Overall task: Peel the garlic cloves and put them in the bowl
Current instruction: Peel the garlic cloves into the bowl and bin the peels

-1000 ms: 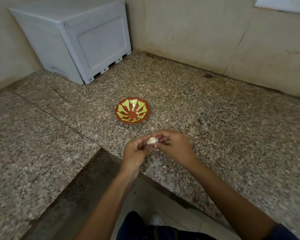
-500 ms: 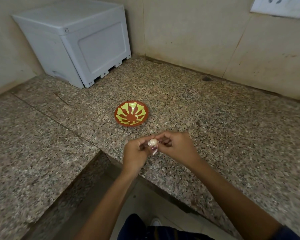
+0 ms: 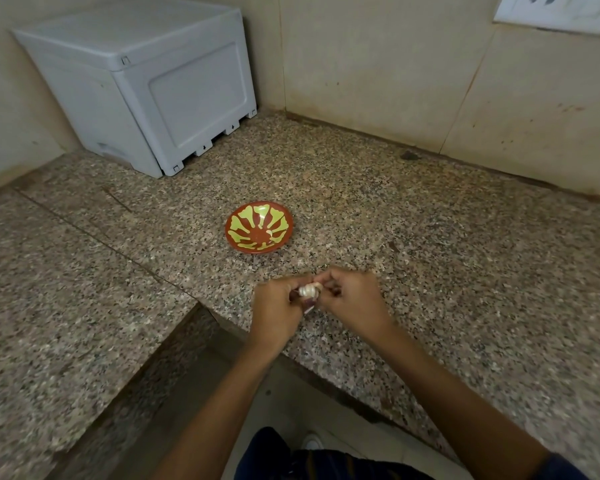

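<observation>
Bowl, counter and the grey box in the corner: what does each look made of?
The bowl looks like glazed ceramic or melamine: glossy red-brown with yellow-green painted shapes. The counter seems polished granite, speckled with a seam line. The grey box looks like moulded plastic, matte, with a recessed panel and small feet.

The speckled granite counter [image 3: 430, 244] is carrying a red-and-yellow bowl [image 3: 259, 226] and, back in the corner, a grey box [image 3: 146, 84].

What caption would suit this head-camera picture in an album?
Both hands, left hand and right hand, pinch a garlic clove above the granite counter, near the red-and-green bowl.
</observation>
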